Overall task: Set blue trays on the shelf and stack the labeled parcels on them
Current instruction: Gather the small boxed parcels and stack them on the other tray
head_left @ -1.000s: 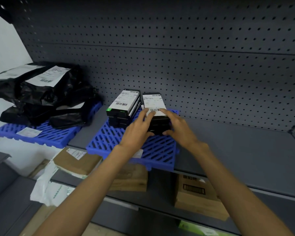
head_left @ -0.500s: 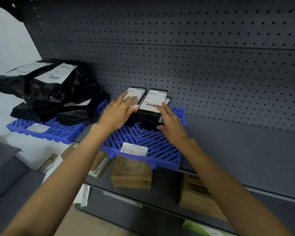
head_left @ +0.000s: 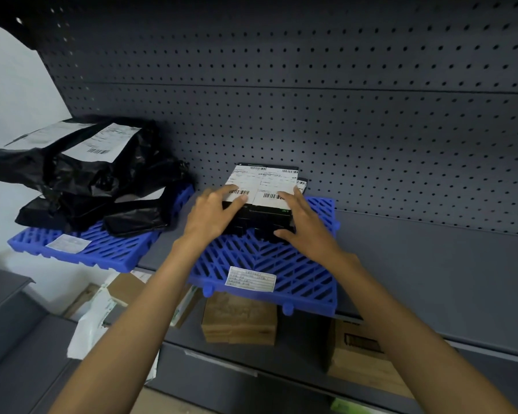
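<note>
Two stacks of black boxes with white barcode labels (head_left: 263, 186) sit side by side at the back of a blue slatted tray (head_left: 281, 264) on the grey shelf (head_left: 416, 264). My left hand (head_left: 211, 215) presses on the left stack's front corner, fingers on its label. My right hand (head_left: 304, 225) cups the right stack's front right corner, thumb below. A second blue tray (head_left: 81, 249) to the left carries black plastic parcel bags (head_left: 81, 180) with white labels.
The pegboard back wall (head_left: 341, 115) rises right behind the boxes. On the lower shelf stand brown cardboard boxes (head_left: 240, 318), (head_left: 359, 363) and a white bag (head_left: 93, 324). A paper label (head_left: 250, 279) is stuck to the middle tray's front.
The two box stacks now sit flush together, squarer to the wall. Both hands have closed in on the stacks' front corners. The view has shifted left.
</note>
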The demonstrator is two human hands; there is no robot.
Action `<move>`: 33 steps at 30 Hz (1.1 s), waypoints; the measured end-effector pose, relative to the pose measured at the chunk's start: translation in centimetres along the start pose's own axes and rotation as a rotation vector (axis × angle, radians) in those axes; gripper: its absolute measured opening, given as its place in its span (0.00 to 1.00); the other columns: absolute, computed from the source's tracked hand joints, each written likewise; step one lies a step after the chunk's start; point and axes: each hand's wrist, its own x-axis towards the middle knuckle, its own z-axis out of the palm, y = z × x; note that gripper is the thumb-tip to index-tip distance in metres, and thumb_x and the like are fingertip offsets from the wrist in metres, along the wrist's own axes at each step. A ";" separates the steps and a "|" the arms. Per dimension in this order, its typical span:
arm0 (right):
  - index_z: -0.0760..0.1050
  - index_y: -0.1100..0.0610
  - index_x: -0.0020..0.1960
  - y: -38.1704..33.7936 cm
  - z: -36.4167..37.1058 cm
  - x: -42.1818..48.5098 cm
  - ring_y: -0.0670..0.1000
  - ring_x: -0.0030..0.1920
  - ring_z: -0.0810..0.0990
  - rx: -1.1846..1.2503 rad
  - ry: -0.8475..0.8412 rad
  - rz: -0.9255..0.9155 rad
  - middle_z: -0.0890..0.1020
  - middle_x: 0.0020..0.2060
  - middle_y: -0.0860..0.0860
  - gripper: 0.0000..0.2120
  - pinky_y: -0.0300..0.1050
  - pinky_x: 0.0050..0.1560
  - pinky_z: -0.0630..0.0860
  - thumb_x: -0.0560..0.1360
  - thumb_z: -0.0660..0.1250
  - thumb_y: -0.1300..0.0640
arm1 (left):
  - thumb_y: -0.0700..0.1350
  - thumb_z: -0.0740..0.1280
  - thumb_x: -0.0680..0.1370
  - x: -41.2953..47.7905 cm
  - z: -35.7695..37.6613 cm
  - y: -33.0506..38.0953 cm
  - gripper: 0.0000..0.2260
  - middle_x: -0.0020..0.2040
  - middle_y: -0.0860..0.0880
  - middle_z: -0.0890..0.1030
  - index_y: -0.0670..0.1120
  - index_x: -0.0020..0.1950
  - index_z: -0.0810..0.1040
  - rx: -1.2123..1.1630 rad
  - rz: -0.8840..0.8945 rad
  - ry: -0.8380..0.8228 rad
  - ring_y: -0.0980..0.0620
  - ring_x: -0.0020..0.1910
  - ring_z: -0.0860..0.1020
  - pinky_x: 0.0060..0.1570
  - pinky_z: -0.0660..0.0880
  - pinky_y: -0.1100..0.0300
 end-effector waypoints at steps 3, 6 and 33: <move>0.50 0.46 0.79 0.6 -0.2 0.1 0.49 0.79 0.49 0.006 -0.021 0.000 0.42 0.80 0.48 0.39 0.43 0.74 0.52 0.77 0.70 0.58 | 0.64 0.62 0.78 0.1 -0.3 -1.0 0.26 0.69 0.46 0.70 0.56 0.74 0.68 -0.084 0.057 -0.102 0.45 0.72 0.65 0.71 0.64 0.49; 0.48 0.44 0.80 0.6 0.2 0.2 0.49 0.79 0.48 -0.013 -0.039 0.016 0.40 0.79 0.47 0.42 0.48 0.75 0.55 0.77 0.70 0.59 | 0.63 0.65 0.76 0.2 -0.6 -2.0 0.30 0.68 0.48 0.69 0.56 0.76 0.66 -0.106 0.127 -0.161 0.50 0.71 0.65 0.69 0.62 0.58; 0.52 0.39 0.78 -0.6 -0.5 -1.4 0.47 0.79 0.46 -0.044 0.046 0.129 0.42 0.79 0.44 0.46 0.45 0.71 0.66 0.74 0.67 0.74 | 0.48 0.76 0.72 0.1 1.9 -2.6 0.43 0.79 0.48 0.52 0.58 0.79 0.53 -0.177 0.299 -0.252 0.45 0.76 0.59 0.70 0.65 0.46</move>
